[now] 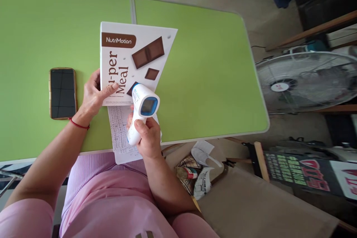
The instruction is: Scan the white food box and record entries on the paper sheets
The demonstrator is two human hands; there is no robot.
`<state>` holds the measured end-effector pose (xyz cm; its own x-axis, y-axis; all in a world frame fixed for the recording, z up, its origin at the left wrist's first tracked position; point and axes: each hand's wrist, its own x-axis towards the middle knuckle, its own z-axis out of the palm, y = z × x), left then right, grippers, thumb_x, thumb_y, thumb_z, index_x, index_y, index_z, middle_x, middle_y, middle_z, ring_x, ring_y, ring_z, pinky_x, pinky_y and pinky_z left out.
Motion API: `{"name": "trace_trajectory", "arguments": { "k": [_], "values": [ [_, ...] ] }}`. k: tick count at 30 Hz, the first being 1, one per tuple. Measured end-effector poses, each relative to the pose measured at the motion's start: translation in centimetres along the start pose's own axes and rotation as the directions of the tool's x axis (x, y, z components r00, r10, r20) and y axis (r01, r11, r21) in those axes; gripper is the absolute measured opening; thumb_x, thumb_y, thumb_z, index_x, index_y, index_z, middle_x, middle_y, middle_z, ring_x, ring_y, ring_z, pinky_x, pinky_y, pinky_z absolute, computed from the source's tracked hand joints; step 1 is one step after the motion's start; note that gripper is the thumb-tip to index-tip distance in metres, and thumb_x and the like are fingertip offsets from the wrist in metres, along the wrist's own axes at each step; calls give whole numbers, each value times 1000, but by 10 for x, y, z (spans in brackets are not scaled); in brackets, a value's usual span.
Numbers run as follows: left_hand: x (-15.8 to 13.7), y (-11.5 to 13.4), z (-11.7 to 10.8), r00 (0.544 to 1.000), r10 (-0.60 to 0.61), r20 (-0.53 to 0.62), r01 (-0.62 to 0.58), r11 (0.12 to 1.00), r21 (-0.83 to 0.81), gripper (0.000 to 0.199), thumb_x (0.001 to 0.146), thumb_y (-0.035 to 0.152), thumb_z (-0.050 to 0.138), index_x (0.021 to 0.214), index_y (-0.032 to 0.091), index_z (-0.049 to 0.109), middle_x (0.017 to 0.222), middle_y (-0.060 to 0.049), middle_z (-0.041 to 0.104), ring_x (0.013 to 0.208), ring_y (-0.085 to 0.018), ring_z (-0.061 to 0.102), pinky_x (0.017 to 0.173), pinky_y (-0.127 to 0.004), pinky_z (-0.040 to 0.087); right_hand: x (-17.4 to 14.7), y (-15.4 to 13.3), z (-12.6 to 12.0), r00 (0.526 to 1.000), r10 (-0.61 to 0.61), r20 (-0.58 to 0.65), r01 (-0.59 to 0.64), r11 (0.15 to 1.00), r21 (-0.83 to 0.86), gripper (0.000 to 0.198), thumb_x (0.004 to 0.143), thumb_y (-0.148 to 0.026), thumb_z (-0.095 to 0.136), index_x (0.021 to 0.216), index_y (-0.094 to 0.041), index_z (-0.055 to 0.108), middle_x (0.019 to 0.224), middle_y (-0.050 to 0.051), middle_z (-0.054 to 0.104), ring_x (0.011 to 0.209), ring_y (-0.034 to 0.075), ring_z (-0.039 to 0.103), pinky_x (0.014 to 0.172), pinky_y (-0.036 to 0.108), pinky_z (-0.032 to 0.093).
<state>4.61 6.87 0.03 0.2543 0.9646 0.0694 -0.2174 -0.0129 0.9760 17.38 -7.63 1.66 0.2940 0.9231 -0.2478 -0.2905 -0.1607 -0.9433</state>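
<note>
My left hand (pixel 96 93) grips the lower left edge of a white box (pixel 117 59) printed "NutriMotion" and chocolate pieces, its thumb lying across the front. The box is held up over the green table. In my right hand (pixel 149 137) is a white and blue infrared thermometer (pixel 141 113), the fingers wrapped round its handle. Its small screen faces me, and its front end is right against or just before the box's lower right part; I cannot tell if they touch. Beneath both, sheets of handwritten paper (pixel 119 130) lie at the table's near edge, partly hidden.
A phone (pixel 63 93) in a brown-edged case lies on the green table (pixel 200 74), left of my left hand. To the right of the table stands a large fan (pixel 304 81). A beige folding chair (pixel 237 200) with papers and other items is at the near right.
</note>
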Motion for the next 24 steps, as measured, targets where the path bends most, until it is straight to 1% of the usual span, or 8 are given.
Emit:
{"name": "trace_trajectory", "arguments": {
  "k": [4, 11, 14, 16, 18, 20, 22, 24],
  "values": [
    [-1, 0, 0, 1000, -2, -6, 2, 1000, 4, 65, 66, 64, 91, 107, 19, 66, 112, -11, 75, 112, -34, 71, 94, -46, 62, 1, 0, 0, 1000, -19, 6, 19, 1000, 22, 41, 77, -63, 75, 89, -25, 65, 72, -2, 58, 61, 11, 49, 56, 27, 43],
    [-1, -3, 0, 1000, 26, -4, -25, 1000, 11, 68, 68, 65, 90, 114, 21, 63, 116, -11, 73, 116, -35, 69, 96, -47, 60, 0, 0, -2, 999, -42, 28, 42, 999, -30, 40, 79, -62, 74, 92, -25, 65, 74, -2, 58, 63, 12, 49, 56, 27, 44],
    [2, -8, -2, 996, 94, 4, -94, 995, 13, 71, 72, 66, 87, 123, 24, 59, 123, -10, 70, 121, -34, 67, 100, -46, 59, 1, -4, -12, 992, -123, 17, 124, 985, -118, 38, 83, -61, 70, 91, -25, 66, 71, -2, 57, 60, 12, 49, 54, 28, 44],
    [5, -14, -5, 986, 165, 12, -166, 986, 22, 76, 74, 67, 85, 131, 27, 54, 130, -10, 66, 126, -33, 65, 104, -46, 57, 7, -7, -27, 973, -227, -38, 210, 944, -256, 39, 86, -63, 66, 92, -24, 67, 70, -2, 58, 61, 13, 51, 55, 29, 45],
    [9, -20, -10, 970, 240, 29, -241, 970, 36, 82, 75, 67, 85, 137, 28, 49, 137, -10, 61, 131, -33, 62, 108, -47, 55, 20, -10, -49, 928, -356, -110, 266, 841, -472, 41, 86, -62, 64, 99, -24, 69, 75, 0, 63, 66, 16, 56, 61, 31, 50],
    [13, -24, -14, 952, 302, 52, -304, 951, 47, 85, 76, 67, 84, 142, 29, 44, 142, -10, 58, 134, -33, 59, 112, -49, 53, 38, -9, -76, 869, -474, -141, 247, 662, -708, 43, 86, -59, 64, 109, -23, 69, 87, 4, 68, 77, 20, 62, 72, 37, 54],
    [16, -26, -17, 938, 338, 73, -343, 938, 57, 85, 79, 66, 82, 145, 31, 41, 145, -10, 56, 137, -34, 57, 114, -51, 51, 56, -5, -104, 816, -567, -110, 211, 471, -857, 51, 83, -58, 65, 119, -21, 68, 102, 11, 71, 93, 28, 65, 84, 46, 56],
    [17, -27, -20, 928, 362, 92, -368, 927, 65, 84, 81, 66, 80, 147, 32, 39, 146, -10, 54, 139, -34, 55, 116, -52, 50, 69, 2, -126, 799, -594, -95, 132, 327, -936, 54, 81, -54, 68, 122, -19, 67, 104, 15, 71, 101, 33, 64, 90, 53, 54]
  ]
}}
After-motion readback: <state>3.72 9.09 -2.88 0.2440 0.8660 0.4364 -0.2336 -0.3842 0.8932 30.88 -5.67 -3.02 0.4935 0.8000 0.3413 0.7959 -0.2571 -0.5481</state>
